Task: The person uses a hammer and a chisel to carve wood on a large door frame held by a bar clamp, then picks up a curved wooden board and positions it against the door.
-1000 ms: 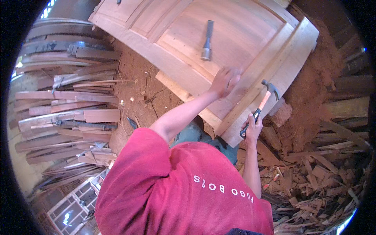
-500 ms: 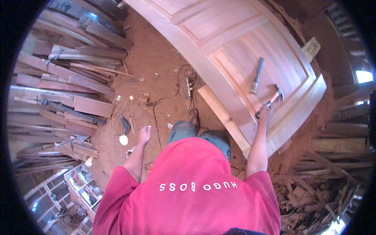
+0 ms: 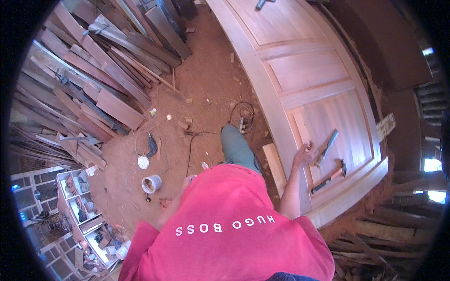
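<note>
A pale wooden panel door [image 3: 307, 99] lies flat to my right. Above its lower panel is my right hand [image 3: 305, 153], fingers loosely curled but apart, with nothing seen in them. Just right of the hand a chisel [image 3: 328, 147] lies slanted on the panel. Nearer to me a claw hammer [image 3: 329, 180] rests on the door, its head toward the right, untouched. My left hand [image 3: 189, 180] is low beside my body; the red shirt hides most of it, so its fingers do not show.
Stacked boards [image 3: 101, 89] fill the left side. On the dirt floor are a power drill [image 3: 151, 146], a white bucket [image 3: 151, 184] and a power strip with cables [image 3: 242, 124]. A compartmented tool box [image 3: 75, 201] stands at lower left. A dark tool [image 3: 260, 4] sits at the door's far end.
My right hand has let go of the hammer, which now lies on the door, and has moved left toward the chisel. My left hand has drawn in beside my body. The view has shifted.
</note>
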A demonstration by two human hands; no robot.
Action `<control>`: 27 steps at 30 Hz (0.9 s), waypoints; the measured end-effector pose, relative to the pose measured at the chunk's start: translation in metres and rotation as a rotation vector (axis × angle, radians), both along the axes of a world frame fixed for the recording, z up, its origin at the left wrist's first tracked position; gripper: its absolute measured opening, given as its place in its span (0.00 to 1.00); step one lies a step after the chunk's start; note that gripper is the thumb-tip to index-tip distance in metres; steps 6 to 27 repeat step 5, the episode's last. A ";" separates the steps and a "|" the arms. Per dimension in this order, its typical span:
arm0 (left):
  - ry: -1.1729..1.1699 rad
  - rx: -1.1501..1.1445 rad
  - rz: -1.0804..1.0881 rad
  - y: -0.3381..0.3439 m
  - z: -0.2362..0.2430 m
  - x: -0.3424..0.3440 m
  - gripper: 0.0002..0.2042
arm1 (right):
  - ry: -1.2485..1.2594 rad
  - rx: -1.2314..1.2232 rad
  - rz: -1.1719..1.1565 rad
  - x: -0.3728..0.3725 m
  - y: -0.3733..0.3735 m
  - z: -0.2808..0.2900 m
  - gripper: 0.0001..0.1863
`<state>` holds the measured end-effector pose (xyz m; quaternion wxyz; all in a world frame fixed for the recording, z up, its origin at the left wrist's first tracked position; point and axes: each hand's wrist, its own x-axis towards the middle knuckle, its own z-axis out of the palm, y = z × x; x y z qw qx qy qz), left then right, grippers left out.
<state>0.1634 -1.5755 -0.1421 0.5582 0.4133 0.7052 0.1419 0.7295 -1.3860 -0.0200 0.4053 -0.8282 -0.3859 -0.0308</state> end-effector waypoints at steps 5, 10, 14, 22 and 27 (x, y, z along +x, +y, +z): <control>0.160 0.035 -0.032 0.082 0.031 -0.020 0.16 | 0.226 -0.015 0.329 -0.099 0.115 0.016 0.15; 0.160 0.035 -0.032 0.082 0.031 -0.020 0.16 | 0.226 -0.015 0.329 -0.099 0.115 0.016 0.15; 0.160 0.035 -0.032 0.082 0.031 -0.020 0.16 | 0.226 -0.015 0.329 -0.099 0.115 0.016 0.15; 0.160 0.035 -0.032 0.082 0.031 -0.020 0.16 | 0.226 -0.015 0.329 -0.099 0.115 0.016 0.15; 0.160 0.035 -0.032 0.082 0.031 -0.020 0.16 | 0.226 -0.015 0.329 -0.099 0.115 0.016 0.15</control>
